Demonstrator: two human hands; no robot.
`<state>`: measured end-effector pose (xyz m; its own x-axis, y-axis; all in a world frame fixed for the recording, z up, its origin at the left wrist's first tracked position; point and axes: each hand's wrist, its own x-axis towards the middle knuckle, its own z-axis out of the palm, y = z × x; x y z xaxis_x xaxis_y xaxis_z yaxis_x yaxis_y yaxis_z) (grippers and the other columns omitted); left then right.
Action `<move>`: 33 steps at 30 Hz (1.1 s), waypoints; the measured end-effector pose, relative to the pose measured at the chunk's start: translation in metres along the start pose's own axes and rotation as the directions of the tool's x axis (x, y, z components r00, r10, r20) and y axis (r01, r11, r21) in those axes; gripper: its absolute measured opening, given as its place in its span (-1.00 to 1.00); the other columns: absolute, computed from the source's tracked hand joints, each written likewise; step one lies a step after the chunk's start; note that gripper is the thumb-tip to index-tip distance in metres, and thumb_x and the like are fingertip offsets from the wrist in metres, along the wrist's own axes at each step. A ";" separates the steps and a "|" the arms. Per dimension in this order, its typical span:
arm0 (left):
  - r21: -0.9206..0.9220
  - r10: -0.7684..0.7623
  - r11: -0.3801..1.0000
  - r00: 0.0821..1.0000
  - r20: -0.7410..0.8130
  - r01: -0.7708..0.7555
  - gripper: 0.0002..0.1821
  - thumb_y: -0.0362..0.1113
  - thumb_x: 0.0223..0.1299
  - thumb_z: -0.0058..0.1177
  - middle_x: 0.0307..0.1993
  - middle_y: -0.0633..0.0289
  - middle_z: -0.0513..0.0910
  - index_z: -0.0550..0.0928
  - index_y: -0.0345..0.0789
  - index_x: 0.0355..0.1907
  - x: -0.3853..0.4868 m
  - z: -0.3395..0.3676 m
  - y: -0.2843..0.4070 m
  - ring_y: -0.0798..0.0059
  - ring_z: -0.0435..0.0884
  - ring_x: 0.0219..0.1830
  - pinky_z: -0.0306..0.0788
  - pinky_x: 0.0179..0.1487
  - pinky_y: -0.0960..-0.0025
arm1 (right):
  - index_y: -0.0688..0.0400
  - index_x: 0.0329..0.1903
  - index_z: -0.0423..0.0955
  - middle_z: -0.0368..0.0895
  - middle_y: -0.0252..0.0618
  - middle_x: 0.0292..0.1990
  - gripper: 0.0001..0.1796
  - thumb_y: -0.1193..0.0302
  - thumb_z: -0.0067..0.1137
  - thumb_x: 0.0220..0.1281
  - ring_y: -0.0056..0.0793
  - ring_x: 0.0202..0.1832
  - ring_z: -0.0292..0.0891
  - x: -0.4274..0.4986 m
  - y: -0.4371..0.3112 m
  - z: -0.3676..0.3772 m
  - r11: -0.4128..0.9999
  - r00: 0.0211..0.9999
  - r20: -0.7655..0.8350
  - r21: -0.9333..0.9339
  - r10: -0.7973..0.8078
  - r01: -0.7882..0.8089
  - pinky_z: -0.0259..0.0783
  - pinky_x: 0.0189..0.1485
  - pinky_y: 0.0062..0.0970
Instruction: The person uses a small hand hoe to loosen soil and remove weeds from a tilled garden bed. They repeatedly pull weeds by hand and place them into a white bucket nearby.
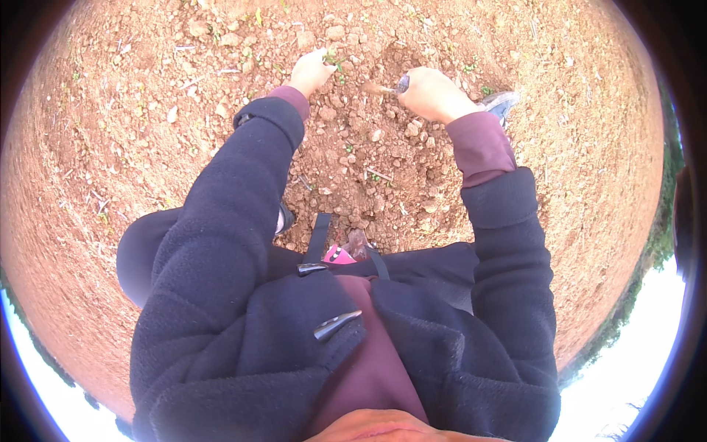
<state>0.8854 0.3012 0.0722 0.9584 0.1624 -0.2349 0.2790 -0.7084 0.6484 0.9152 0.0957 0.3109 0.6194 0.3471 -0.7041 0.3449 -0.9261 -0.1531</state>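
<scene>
My left hand (310,70) is stretched out low over the reddish-brown soil, its thumb and fingers pinched at a small green plant (338,64). Whether the plant's roots are in the ground cannot be made out. To the right, my right hand (433,95) is closed around the dark handle of a small hand tool, seemingly a trowel. The tool's soil-coloured blade (379,88) points left toward the plant and lies close to the ground. Most of the handle is hidden in my fist.
Clods and stones (327,113) cover the loose soil, with dry stalks (379,174) and small weeds (469,67) among them. A shoe (500,104) shows beyond my right wrist. Near my lap lie a dark strap (318,237) and a pink item (338,255).
</scene>
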 end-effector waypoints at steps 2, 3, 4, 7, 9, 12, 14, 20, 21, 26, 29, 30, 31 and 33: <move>-0.009 0.056 0.998 0.998 0.003 -0.056 -0.62 -0.10 0.12 0.20 -0.23 0.01 0.69 0.63 -0.25 -0.06 0.002 0.003 -0.003 0.07 0.65 -0.15 0.50 -0.05 0.17 | 0.28 -0.37 0.59 0.63 0.08 -0.39 -0.73 0.32 0.04 0.21 -0.09 -0.29 0.61 0.010 0.000 0.005 0.998 1.000 0.012 0.060 0.007 -0.008 0.48 -0.11 -0.20; 0.010 0.089 0.996 0.996 -0.004 -0.089 -0.64 -0.11 0.13 0.19 -0.22 0.01 0.69 0.63 -0.23 -0.05 0.004 0.005 -0.005 0.07 0.65 -0.15 0.50 -0.04 0.17 | 0.27 -0.38 0.59 0.63 0.09 -0.39 -0.73 0.32 0.04 0.20 -0.07 -0.28 0.61 0.018 0.000 0.009 0.998 1.000 -0.014 0.061 -0.009 0.010 0.48 -0.10 -0.19; 0.027 0.107 0.994 0.994 0.012 -0.107 -0.66 -0.13 0.15 0.17 -0.22 0.01 0.68 0.64 -0.21 -0.04 0.005 0.008 -0.007 0.06 0.64 -0.14 0.49 -0.03 0.16 | 0.27 -0.39 0.59 0.64 0.10 -0.40 -0.73 0.31 0.04 0.20 -0.05 -0.27 0.61 0.024 0.000 0.014 0.998 0.999 -0.045 0.061 -0.015 0.018 0.48 -0.09 -0.18; 0.076 0.085 0.993 0.996 0.006 -0.085 -0.70 -0.16 0.18 0.13 -0.21 0.01 0.66 0.64 -0.18 -0.05 0.005 0.017 -0.009 0.05 0.62 -0.11 0.47 -0.01 0.14 | 0.26 -0.36 0.60 0.65 0.14 -0.36 -0.73 0.31 0.02 0.20 0.01 -0.21 0.62 0.049 0.005 0.033 0.997 0.994 -0.097 0.048 -0.055 0.060 0.48 -0.06 -0.16; 0.104 0.052 0.993 0.999 -0.012 -0.051 -0.71 -0.17 0.19 0.11 -0.20 0.01 0.64 0.65 -0.17 -0.06 0.005 0.020 -0.006 0.04 0.60 -0.09 0.46 0.01 0.13 | 0.25 -0.33 0.60 0.65 0.13 -0.35 -0.73 0.30 0.03 0.20 0.00 -0.20 0.62 0.063 0.012 0.049 0.986 0.981 -0.170 0.123 -0.092 0.114 0.48 -0.06 -0.17; 0.142 0.067 0.988 0.995 -0.078 -0.056 -0.71 -0.15 0.21 0.09 -0.16 0.03 0.60 0.63 -0.15 -0.04 0.003 0.023 -0.003 0.06 0.58 -0.05 0.44 0.03 0.13 | 0.26 -0.24 0.58 0.66 0.13 -0.26 -0.68 0.25 0.02 0.24 0.00 -0.15 0.62 0.063 0.024 0.092 0.982 0.984 -0.174 0.172 -0.045 0.076 0.49 0.00 -0.19; 0.174 0.077 0.983 0.993 -0.095 -0.059 -0.70 -0.15 0.21 0.09 -0.14 0.04 0.58 0.62 -0.14 -0.03 0.003 0.023 -0.002 0.07 0.57 -0.04 0.44 0.04 0.13 | 0.23 -0.22 0.57 0.66 0.11 -0.24 -0.68 0.24 0.00 0.26 0.00 -0.14 0.63 0.050 0.036 0.122 0.944 0.984 -0.178 0.329 0.023 0.037 0.50 0.01 -0.19; 0.152 0.092 0.986 0.990 -0.106 -0.075 -0.67 -0.20 0.19 0.12 -0.14 -0.01 0.56 0.59 -0.29 -0.02 0.009 0.025 -0.004 0.03 0.55 -0.04 0.43 0.05 0.14 | 0.13 -0.22 0.58 0.67 0.05 -0.27 -0.75 0.25 0.02 0.24 -0.04 -0.15 0.62 0.097 0.029 0.139 0.936 0.964 -0.254 0.314 -0.079 0.160 0.50 -0.05 -0.17; 0.167 0.125 0.980 0.986 -0.114 -0.105 -0.66 -0.20 0.19 0.12 -0.14 -0.01 0.57 0.59 -0.30 -0.02 0.009 0.025 -0.004 0.02 0.55 -0.04 0.43 0.05 0.14 | 0.12 -0.22 0.59 0.67 0.03 -0.28 -0.76 0.27 0.02 0.22 0.00 -0.18 0.61 0.106 0.026 0.144 0.925 0.916 -0.382 0.292 -0.119 0.242 0.50 -0.05 -0.15; 0.197 0.181 0.968 0.978 -0.108 -0.157 -0.68 -0.21 0.18 0.14 -0.19 -0.02 0.58 0.60 -0.34 -0.06 0.008 0.021 -0.003 0.02 0.57 -0.07 0.43 0.03 0.14 | 0.10 -0.30 0.59 0.66 -0.05 -0.37 -0.79 0.24 0.13 0.16 -0.06 -0.28 0.62 0.111 0.040 0.201 0.723 0.920 -0.388 0.650 0.050 0.235 0.49 -0.15 -0.19; 0.214 0.173 0.966 0.978 -0.113 -0.146 -0.69 -0.21 0.18 0.15 -0.19 0.00 0.58 0.60 -0.34 -0.08 0.006 0.021 -0.004 0.04 0.57 -0.08 0.43 0.03 0.14 | 0.12 -0.32 0.60 0.65 -0.14 -0.46 -0.87 0.36 0.18 0.10 -0.23 -0.39 0.62 0.114 0.050 0.221 0.487 0.916 -0.388 0.823 0.105 0.292 0.49 -0.25 -0.31; 0.205 0.169 0.968 0.978 -0.119 -0.143 -0.68 -0.21 0.18 0.15 -0.18 0.00 0.58 0.60 -0.34 -0.08 0.006 0.022 -0.004 0.04 0.57 -0.08 0.43 0.03 0.14 | 0.14 -0.35 0.60 0.61 -0.29 -0.52 -0.91 0.46 0.21 0.04 -0.51 -0.45 0.55 0.113 0.053 0.225 0.336 0.947 -0.299 0.909 0.120 0.245 0.45 -0.31 -0.47; 0.195 0.159 0.972 0.980 -0.119 -0.134 -0.68 -0.20 0.19 0.15 -0.18 0.00 0.58 0.61 -0.34 -0.07 0.006 0.023 -0.004 0.04 0.57 -0.08 0.43 0.03 0.14 | 0.15 -0.36 0.60 0.60 -0.32 -0.52 -0.92 0.47 0.20 0.04 -0.56 -0.45 0.52 0.113 0.054 0.226 0.315 0.939 -0.319 0.911 0.127 0.267 0.44 -0.31 -0.50; 0.188 0.212 0.965 0.965 -0.156 -0.182 -0.70 -0.20 0.19 0.14 -0.18 0.00 0.58 0.61 -0.33 -0.10 0.007 0.023 -0.005 0.03 0.57 -0.09 0.44 0.03 0.15 | 0.17 -0.38 0.59 0.58 -0.37 -0.53 -0.94 0.49 0.20 0.03 -0.67 -0.44 0.47 0.112 0.055 0.225 0.273 0.926 -0.350 0.913 0.139 0.304 0.42 -0.30 -0.54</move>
<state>0.8894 0.2901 0.0506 0.9933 0.1133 0.0240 0.0832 -0.8422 0.5326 0.8450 0.0501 0.0682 0.8687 0.2447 -0.4308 -0.3613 -0.2822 -0.8888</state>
